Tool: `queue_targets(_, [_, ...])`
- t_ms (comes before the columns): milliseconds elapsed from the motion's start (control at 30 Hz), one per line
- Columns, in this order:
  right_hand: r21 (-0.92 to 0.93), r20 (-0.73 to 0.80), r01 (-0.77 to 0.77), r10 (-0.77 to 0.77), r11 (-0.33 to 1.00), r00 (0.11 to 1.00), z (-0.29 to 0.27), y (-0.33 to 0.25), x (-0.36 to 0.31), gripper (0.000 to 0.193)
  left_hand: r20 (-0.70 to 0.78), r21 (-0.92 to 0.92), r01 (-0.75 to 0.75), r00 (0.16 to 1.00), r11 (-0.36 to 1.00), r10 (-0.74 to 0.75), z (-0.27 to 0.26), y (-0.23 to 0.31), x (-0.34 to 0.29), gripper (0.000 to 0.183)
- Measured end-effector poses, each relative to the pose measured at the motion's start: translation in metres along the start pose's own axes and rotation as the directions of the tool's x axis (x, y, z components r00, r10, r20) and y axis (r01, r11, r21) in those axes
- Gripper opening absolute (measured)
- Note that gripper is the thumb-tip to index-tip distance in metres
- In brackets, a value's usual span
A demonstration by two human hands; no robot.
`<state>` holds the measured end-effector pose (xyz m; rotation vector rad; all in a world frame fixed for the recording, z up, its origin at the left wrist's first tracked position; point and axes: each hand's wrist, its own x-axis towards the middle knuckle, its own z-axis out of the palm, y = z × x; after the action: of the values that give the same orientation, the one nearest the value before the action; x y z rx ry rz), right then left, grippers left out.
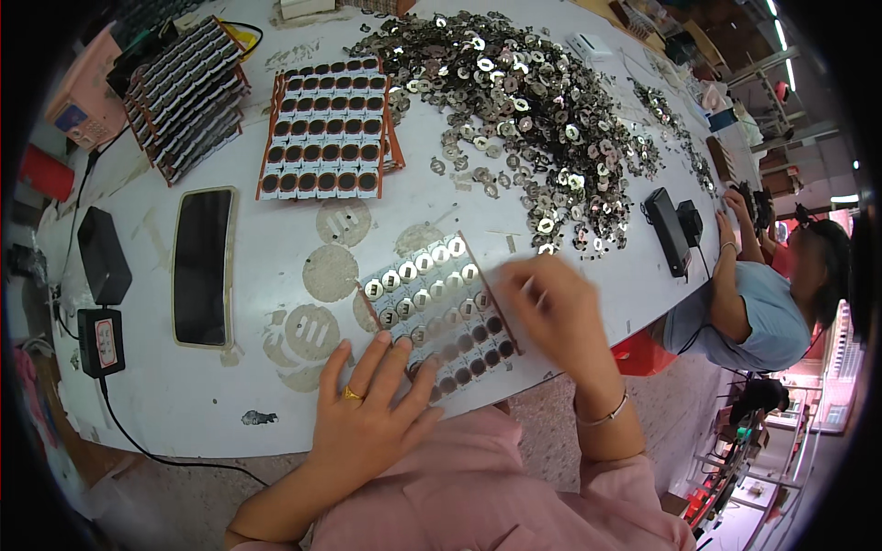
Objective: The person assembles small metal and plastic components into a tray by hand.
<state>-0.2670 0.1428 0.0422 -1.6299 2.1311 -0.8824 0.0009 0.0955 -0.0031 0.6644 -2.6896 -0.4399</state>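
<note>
A panel of small circuit boards (441, 308) lies tilted on the table in front of me. Shiny round metal pieces sit along its upper rows, while dark round spots show in the lower right rows. My left hand (372, 404), a ring on one finger, rests open with spread fingers on the panel's lower left corner. Just off the panel's right edge is my right hand (556, 312), its fingers curled into a pinch and slightly blurred. Whatever is between those fingertips is too small to make out.
Beyond the panel spreads a big heap of loose metal pieces (570, 129). Stacked panels (323, 129) stand at the back, more (188, 101) at the far left. A phone (204, 266), black adapters (103, 257) and a cable lie left. A person (763, 294) sits at the right.
</note>
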Motion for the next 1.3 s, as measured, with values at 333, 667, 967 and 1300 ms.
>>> queue_targets(333, [-0.489, -0.088, 0.166, -0.237, 0.856, 0.967, -0.010, 0.035, 0.038, 0.028, 0.020, -0.004, -0.019, 1.000, 1.000, 0.019, -0.003, 0.000, 0.001, 0.048])
queue_targets(667, [-0.400, 0.023, 0.408, -0.437, 0.820, 0.899, 0.007, 0.052, 0.087, 0.033, 0.019, -0.005, -0.017, 1.000, 1.000, 0.017, -0.003, 0.002, 0.001, 0.046])
queue_targets(967, [0.834, 0.440, -0.423, 0.038, 0.354, 0.897, 0.002, 0.020, 0.025, 0.033, -0.132, -0.361, 0.102, 0.978, 0.927, -0.159, -0.015, -0.004, 0.016, 0.062])
queue_targets(1300, [0.791, 0.559, -0.522, -0.027, 0.319, 0.829, 0.026, -0.017, -0.017, 0.023, -0.142, -0.552, 0.113, 0.964, 0.826, -0.227, -0.020, -0.010, 0.030, 0.014])
